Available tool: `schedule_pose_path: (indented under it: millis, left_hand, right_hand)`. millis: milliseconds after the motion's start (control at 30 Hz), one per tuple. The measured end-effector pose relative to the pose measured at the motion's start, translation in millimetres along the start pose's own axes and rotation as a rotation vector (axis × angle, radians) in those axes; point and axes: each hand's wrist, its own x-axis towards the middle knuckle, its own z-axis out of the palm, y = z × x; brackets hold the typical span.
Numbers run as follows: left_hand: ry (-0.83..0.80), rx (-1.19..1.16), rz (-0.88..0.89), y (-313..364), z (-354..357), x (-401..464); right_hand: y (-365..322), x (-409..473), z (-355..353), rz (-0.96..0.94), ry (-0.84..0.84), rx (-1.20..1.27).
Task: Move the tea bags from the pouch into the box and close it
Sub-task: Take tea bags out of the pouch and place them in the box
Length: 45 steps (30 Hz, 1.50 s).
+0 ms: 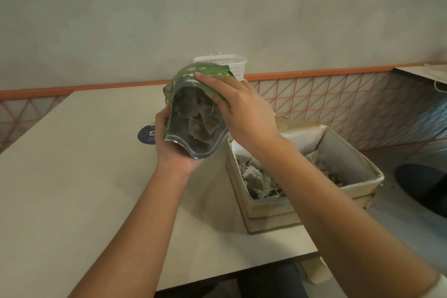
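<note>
The right forearm crosses the middle of the open box [358, 169], so the tea bags [252, 176] show only in two patches either side of it, and how many lie there I cannot tell. More bags sit in shadow inside the pouch [193, 126], too dim to count. The left hand [170, 150] cups the pouch from beneath, its fingers hidden behind the foil. The pouch covers most of the white basket [232, 64] and part of a round blue sticker [146, 135], whose print is too small to read. A dark rounded shape [420, 181] at the right edge is cut off.
</note>
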Motion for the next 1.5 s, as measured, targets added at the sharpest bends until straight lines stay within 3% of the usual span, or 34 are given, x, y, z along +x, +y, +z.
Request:
schedule_pose_path:
  millis: [367, 467, 600, 700, 867, 1200, 1500]
  left_hand:
    - [0.018, -0.038, -0.035, -0.7, -8.5, 1.3]
    - [0.067, -0.038, -0.042, 0.0, -11.0, 1.9]
    - [0.100, -0.055, -0.057, -2.8, -10.8, 1.3]
    - [0.106, -0.025, -0.055, -3.9, -12.0, -1.0]
    - [0.134, -0.027, -0.084, -5.0, -14.4, -4.8]
    - [0.069, -0.096, -0.111, -13.4, -17.7, -2.0]
    - [-0.035, -0.053, -0.107, -16.3, -16.6, -3.8]
  right_hand:
    - [0.1, -17.1, -4.4, -0.030, -0.006, 0.234]
    - [-0.6, -24.9, -2.6, -0.074, -0.013, 0.055]
    - [-8.6, -28.3, 7.6, 0.021, -0.133, -0.291]
    - [-12.4, -32.4, 10.0, 0.025, -0.108, -0.343]
    - [-7.1, -39.5, 6.7, 0.082, -0.021, -0.114]
    - [12.9, -52.1, -55.0, 0.483, 0.206, 0.643]
    - [57.6, -76.9, -83.3, 0.635, 0.218, 0.644]
